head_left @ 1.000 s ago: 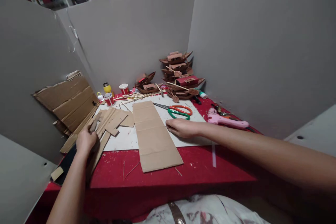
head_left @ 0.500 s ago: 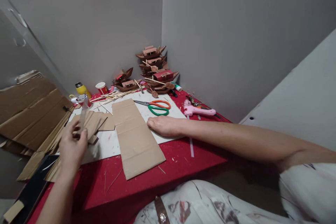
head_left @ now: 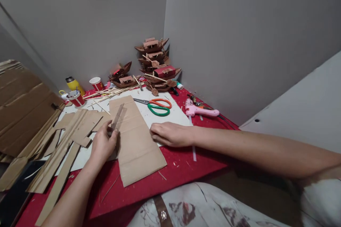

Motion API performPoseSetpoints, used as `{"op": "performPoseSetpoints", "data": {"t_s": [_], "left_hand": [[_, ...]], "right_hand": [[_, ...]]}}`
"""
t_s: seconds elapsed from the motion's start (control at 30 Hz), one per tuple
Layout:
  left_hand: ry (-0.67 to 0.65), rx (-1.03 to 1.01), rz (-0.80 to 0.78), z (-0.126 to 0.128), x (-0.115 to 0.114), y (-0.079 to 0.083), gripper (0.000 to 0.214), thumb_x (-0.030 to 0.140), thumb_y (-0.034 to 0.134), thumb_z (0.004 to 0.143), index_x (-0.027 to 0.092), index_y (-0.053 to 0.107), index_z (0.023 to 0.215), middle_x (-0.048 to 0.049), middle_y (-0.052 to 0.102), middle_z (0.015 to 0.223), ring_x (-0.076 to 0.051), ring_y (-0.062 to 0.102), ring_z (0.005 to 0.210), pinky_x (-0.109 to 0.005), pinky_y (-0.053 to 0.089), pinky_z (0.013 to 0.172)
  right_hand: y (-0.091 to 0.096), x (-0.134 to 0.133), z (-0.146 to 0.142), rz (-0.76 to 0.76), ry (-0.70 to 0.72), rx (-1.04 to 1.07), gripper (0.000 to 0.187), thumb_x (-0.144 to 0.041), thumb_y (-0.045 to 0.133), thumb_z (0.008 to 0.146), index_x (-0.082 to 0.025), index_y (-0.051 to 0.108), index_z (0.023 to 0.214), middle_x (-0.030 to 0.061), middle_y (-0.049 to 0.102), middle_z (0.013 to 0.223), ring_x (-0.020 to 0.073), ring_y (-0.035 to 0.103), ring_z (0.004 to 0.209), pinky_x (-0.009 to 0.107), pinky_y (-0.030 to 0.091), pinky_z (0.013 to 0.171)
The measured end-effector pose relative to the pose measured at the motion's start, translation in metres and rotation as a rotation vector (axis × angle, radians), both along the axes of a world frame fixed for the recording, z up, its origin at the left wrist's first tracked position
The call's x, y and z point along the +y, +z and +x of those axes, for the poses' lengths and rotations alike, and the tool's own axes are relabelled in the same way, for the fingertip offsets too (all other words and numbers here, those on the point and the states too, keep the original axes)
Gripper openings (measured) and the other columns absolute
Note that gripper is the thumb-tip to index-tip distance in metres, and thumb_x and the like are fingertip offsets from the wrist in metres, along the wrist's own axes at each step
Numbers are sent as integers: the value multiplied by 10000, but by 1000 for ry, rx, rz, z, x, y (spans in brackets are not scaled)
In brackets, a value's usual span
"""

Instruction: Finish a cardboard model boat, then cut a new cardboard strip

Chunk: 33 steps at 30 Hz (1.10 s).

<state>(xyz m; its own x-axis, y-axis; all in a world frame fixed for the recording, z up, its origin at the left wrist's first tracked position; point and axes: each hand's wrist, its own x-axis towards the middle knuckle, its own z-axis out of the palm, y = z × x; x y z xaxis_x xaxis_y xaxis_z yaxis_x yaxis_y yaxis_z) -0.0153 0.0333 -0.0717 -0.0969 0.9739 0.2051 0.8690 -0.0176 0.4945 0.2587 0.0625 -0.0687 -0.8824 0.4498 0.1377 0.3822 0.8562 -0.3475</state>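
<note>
A long rectangular piece of cardboard (head_left: 135, 142) lies flat, partly on a white board (head_left: 178, 113) and partly on the red tablecloth. My left hand (head_left: 104, 141) grips a narrow transparent ruler (head_left: 119, 116) between thumb and fingers, tilted over the cardboard's left edge. At the opposite edge, my right hand (head_left: 170, 133) rests with its fingers curled closed; whatever they may hold is hidden. Scissors (head_left: 158, 106) with one orange and one green handle lie just beyond the right hand.
A pink glue gun (head_left: 201, 110) lies at right. Several brown model boats (head_left: 157, 67) are stacked in the corner. Thin sticks (head_left: 114, 92), paper cups (head_left: 96, 83) and a yellow bottle (head_left: 74, 85) stand at the back. Cardboard strips (head_left: 62, 142) and larger sheets (head_left: 23, 110) fill the left.
My left hand has moved right with the ruler, from above the cardboard scraps to the cardboard piece's left edge. My right hand stays at the right edge. The view has shifted slightly.
</note>
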Motion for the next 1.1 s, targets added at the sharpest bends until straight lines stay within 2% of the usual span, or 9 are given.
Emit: {"op": "performPoseSetpoints", "data": {"t_s": [0.1,0.2,0.33,0.43,0.6,0.63,0.77,0.97,1.1], "left_hand": [[2,-45,11,3,1,1,499,428,490,825,168,528,1250,-90,667,939,-191,584,656,-316,437,626],[15,-102,21,6,2,3,525,482,498,817,162,547,1231,-74,653,866,-181,565,612,-306,430,585],[23,-301,45,11,1,9,566,550,501,805,134,585,1181,-59,638,788,-186,583,661,-306,451,623],[52,-477,48,15,0,15,562,560,534,776,129,620,1126,-41,622,742,-168,570,644,-293,454,611],[46,-595,5,18,-2,20,572,537,635,715,164,610,1148,22,549,664,-103,468,520,-239,395,515],[30,-572,3,18,-2,20,567,528,647,711,171,609,1150,24,547,676,-102,466,531,-237,391,520],[-56,-427,10,13,1,18,538,512,655,719,179,614,1139,15,561,713,-125,501,599,-253,404,570],[-201,-224,0,13,7,16,478,524,618,755,204,610,1109,0,615,753,-146,552,626,-251,432,575],[-332,-6,60,14,9,14,433,526,600,768,230,621,1082,-13,675,802,-151,583,587,-255,465,563]], "right_hand": [[13,-24,-3,-96,-16,192,97,-194,383,936,-167,464,892,54,558,810,143,479,689,253,405,646],[19,-54,-15,-163,165,245,105,-213,387,946,-167,465,893,48,568,815,128,485,686,221,406,637],[8,-82,-32,-159,279,137,167,-309,457,935,-185,476,826,27,588,799,123,501,647,221,382,575],[-5,-90,-34,-211,301,112,71,-246,540,875,-189,502,852,-1,611,790,111,529,650,208,373,547],[-11,-92,-19,-278,403,285,103,-139,511,874,-159,557,964,32,664,942,105,594,856,171,414,711],[-9,-92,-13,-280,365,304,53,-183,522,886,-157,566,896,33,663,885,109,594,825,176,414,693],[2,-87,20,-280,59,353,255,-310,521,904,-160,530,698,24,582,666,110,522,610,204,392,569],[18,-66,76,-122,-446,303,202,-264,436,930,-156,569,822,57,617,738,136,536,646,241,409,614],[26,-56,107,8,-673,243,171,-245,418,927,-170,567,886,74,645,860,161,570,735,276,427,685]]}}
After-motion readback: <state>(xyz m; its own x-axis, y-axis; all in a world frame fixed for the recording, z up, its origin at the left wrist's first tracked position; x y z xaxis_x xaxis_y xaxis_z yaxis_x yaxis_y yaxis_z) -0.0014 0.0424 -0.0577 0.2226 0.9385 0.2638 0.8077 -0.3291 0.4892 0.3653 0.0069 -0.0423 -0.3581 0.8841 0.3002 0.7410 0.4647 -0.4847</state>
